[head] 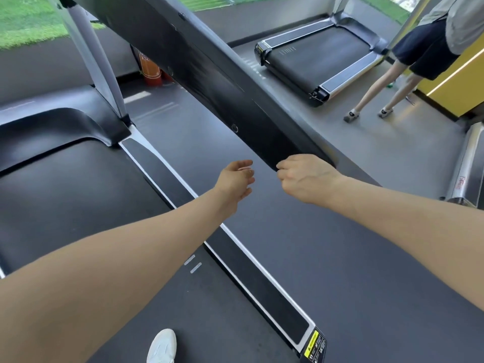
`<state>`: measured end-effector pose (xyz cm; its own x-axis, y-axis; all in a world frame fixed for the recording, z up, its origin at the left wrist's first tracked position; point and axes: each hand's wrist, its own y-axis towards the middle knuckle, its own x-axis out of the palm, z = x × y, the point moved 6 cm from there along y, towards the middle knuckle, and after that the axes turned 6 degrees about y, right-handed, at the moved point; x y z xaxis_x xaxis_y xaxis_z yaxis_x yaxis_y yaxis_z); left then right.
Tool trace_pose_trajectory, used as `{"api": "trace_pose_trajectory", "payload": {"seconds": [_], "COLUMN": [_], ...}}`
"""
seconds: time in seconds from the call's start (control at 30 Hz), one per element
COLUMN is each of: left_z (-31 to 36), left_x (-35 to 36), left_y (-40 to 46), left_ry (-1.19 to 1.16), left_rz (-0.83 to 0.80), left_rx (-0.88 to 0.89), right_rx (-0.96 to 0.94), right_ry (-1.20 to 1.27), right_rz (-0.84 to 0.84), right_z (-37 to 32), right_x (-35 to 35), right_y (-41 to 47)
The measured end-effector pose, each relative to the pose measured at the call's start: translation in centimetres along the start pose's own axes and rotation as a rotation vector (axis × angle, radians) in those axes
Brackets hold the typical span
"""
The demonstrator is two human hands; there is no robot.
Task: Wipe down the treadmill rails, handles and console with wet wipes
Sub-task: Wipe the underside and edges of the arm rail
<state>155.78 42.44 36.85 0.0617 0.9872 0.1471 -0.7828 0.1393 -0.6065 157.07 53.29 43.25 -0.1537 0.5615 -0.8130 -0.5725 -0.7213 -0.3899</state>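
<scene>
A long black treadmill handrail (209, 74) runs diagonally from the upper left down to the middle of the view. My right hand (305, 178) grips its near end, fingers curled under the rail. No wet wipe shows; anything under that hand is hidden. My left hand (237, 178) hovers just left of the rail's end, a small gap away from it, with loosely curled fingers and nothing visible in them. Below lie the treadmill's belt (65, 205) and its black side rail (251, 271) with a silver edge. The console is out of view.
A silver upright (97, 66) rises from the black motor cover (60, 127). Another treadmill (319, 56) stands at the back right, and a person (419, 48) stands by a yellow wall (450, 79). Fire extinguishers (152, 72) stand behind. My white shoe (162, 347) is on the floor.
</scene>
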Motion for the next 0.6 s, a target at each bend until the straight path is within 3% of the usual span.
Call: {"api": "trace_pose_trajectory", "payload": {"seconds": [0.17, 0.27, 0.4, 0.43, 0.53, 0.6], "left_z": [-0.9, -1.3, -1.8, -1.9, -2.1, -2.2], "left_x": [1.9, 2.7, 3.1, 3.2, 3.1, 3.0], "left_y": [-1.8, -2.7, -3.7, -3.9, -4.3, -4.4], "left_ry": [0.040, 0.050, 0.058, 0.062, 0.065, 0.069], "left_rz": [0.012, 0.022, 0.044, 0.051, 0.067, 0.083], "left_rx": [0.008, 0.018, 0.020, 0.021, 0.032, 0.036], "right_rx": [0.044, 0.022, 0.206, 0.228, 0.241, 0.278], "right_ry": [-0.089, -0.019, 0.135, 0.138, 0.105, 0.032], "right_rz": [-0.140, -0.257, -0.302, -0.254, 0.113, 0.237], "right_z": [-0.5, -1.5, -1.6, -1.6, -1.3, -0.6], "right_x": [1.0, 0.6, 0.5, 0.4, -1.0, -1.4], "right_y": [-2.9, -4.4, -6.1, -6.1, -5.8, -5.4]}}
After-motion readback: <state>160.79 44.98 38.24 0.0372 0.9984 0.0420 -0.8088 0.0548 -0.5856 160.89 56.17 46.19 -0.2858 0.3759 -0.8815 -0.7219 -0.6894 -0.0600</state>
